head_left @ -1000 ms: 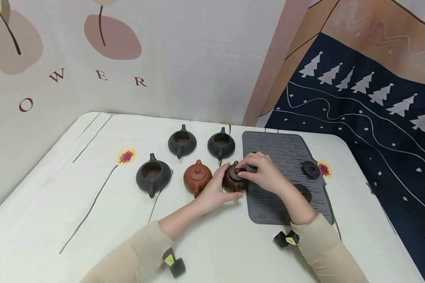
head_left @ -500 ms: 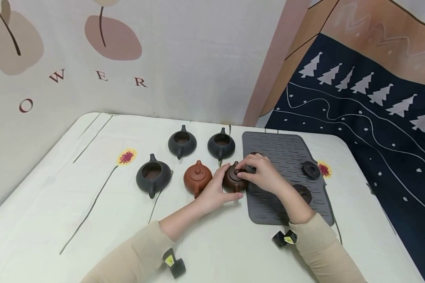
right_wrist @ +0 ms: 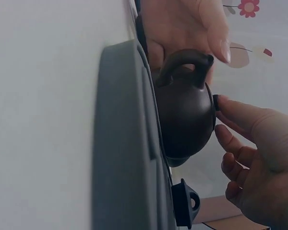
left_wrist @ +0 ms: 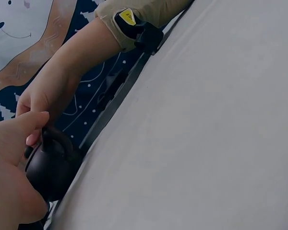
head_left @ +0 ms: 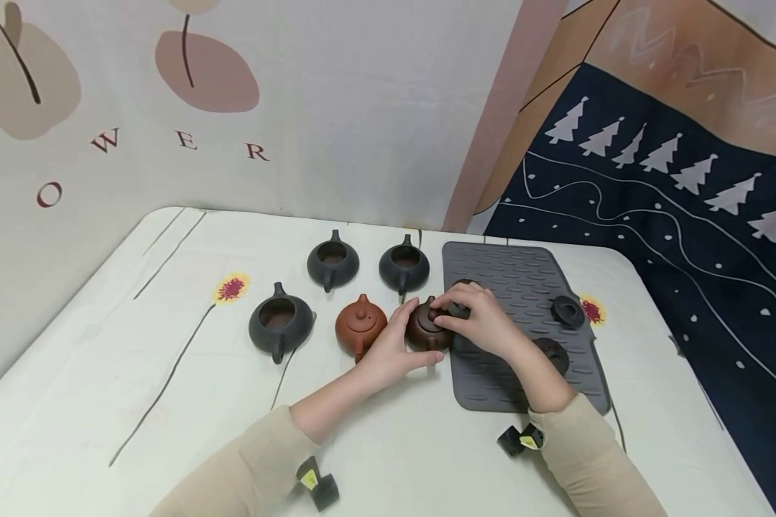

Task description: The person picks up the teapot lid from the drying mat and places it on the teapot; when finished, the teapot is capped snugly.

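Note:
A small dark brown teapot (head_left: pixel 420 334) stands upright on the table, beside the left edge of the grey mat. Its lid (head_left: pixel 429 321) sits on top, and my right hand (head_left: pixel 485 316) pinches the lid's knob (right_wrist: pixel 216 102) between thumb and fingers. Along the teapot's left side lies my left hand (head_left: pixel 391 355), fingers extended and thumb spread towards the handle (right_wrist: pixel 187 60). From the right wrist view, the left thumb is apart from that handle. Just left of the left hand is a reddish-brown teapot (head_left: pixel 360 323) with its lid on.
Three black teapots without lids stand around: front left (head_left: pixel 278 323), back left (head_left: pixel 333 262) and back middle (head_left: pixel 404 267). On the grey mat (head_left: pixel 504 380) lie dark lids, one at the right edge (head_left: pixel 567 311), one partly behind the right wrist (head_left: pixel 554 354), another behind the right hand.
Both hands stay at the dark brown teapot, left at its side and right on the lid knob. The right forearm has shifted only very slightly.

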